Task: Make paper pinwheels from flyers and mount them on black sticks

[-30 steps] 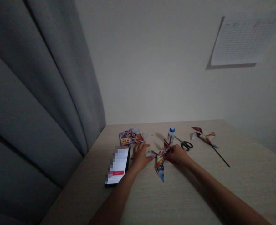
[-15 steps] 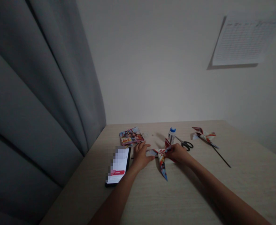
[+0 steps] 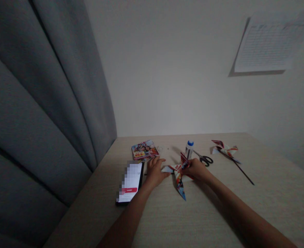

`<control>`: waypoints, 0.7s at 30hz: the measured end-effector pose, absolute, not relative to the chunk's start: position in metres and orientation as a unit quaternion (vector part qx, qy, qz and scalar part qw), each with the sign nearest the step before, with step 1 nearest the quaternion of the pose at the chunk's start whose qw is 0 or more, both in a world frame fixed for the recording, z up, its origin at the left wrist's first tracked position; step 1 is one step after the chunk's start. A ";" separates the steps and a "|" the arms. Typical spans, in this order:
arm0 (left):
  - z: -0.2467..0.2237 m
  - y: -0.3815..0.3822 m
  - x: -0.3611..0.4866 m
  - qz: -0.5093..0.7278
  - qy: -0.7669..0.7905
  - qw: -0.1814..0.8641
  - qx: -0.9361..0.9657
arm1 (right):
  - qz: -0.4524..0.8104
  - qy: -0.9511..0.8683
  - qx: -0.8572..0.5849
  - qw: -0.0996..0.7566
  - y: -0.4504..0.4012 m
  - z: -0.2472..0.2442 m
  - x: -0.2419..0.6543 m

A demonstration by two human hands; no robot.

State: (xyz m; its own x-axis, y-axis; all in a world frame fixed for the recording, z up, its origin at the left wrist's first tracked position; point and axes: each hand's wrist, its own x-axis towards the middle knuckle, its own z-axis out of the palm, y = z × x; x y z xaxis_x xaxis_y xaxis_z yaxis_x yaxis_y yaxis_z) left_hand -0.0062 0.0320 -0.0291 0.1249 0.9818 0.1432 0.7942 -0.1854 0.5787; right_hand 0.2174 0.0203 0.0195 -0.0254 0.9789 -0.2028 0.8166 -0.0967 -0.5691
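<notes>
Glossy paper pinwheel (image 3: 178,174), centre pinched by right hand (image 3: 197,170), left hand (image 3: 155,173) open beside its blade

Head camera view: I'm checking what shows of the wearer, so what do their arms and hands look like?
The left hand and right hand are bare, without gloves. Both forearms, left and right, show no sleeves, and no watch or bracelet can be made out in the dim light.

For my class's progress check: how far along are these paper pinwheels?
Done: one pinwheel sits finished on its stick at right. In hand: the right hand pinches a second pinwheel's centre, left hand beside it. Left: its blades seem unsecured; the glue bottle stands by.
</notes>
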 end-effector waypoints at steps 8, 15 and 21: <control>-0.032 0.032 -0.007 0.259 0.608 0.180 0.729 | 0.282 -0.655 -0.688 0.136 0.022 0.017 0.217; -0.029 0.032 -0.007 0.239 0.611 0.176 0.734 | 0.268 -0.654 -0.696 0.130 0.021 0.021 0.213; -0.023 0.029 -0.007 0.230 0.609 0.185 0.736 | 0.250 -0.659 -0.698 0.129 0.022 0.019 0.212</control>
